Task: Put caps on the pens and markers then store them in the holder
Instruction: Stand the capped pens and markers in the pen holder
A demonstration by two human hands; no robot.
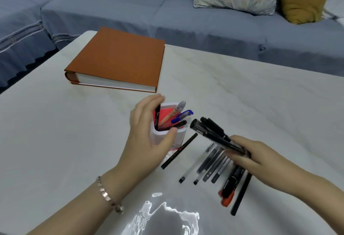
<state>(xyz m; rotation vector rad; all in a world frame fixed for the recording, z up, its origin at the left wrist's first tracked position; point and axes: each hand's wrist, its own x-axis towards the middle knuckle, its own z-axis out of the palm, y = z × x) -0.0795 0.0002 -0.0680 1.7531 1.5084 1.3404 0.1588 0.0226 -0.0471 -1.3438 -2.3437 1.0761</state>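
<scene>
A white pen holder [179,136] with a red inside stands at the table's middle. Several capped pens stick out of it, among them a grey one [180,106] and a blue one [183,116]. My left hand [147,132] wraps around the holder's left side, thumb on its front. My right hand [247,155] grips a bundle of black pens [212,132], their tips pointing up-left toward the holder. Below that hand lie several loose pens [210,165], a red-tipped marker [228,195], and a long black pen [179,151] beside the holder.
An orange album [119,57] lies at the back left of the white table [260,95]. A blue sofa [186,15] with cushions runs behind the table. Glare marks the table's near edge.
</scene>
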